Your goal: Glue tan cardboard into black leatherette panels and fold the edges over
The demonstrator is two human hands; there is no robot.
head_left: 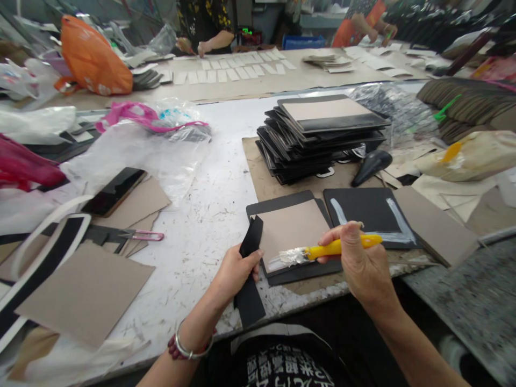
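Beige flat rectangular board (292, 228), lying on a slightly larger black sheet (278, 203) near the front edge of the white, debris-strewn worktable (217, 161), just in front of the tall stack of black-and-beige panels (318, 142); it looks light and fairly stiff, likely to bend or crease at a corner rather than break; its lower left part carries a wet-looking white smear, probably slippery, so the dry far edge or the side edges would be the better places to take hold.

The left hand's fingers are closed around a long black flexible strip (253, 234) at the board's left side, thumb on top; the strip looks thin and soft, with both ends free, and is best pinched near its middle, as the left hand (237, 271) does; the right hand (363, 263) grasps a brush with a yellow plastic handle (332, 248), its bristles thick with white paste and over the board; the brush seems light and rigid, best gripped by the handle, well clear of the paste.
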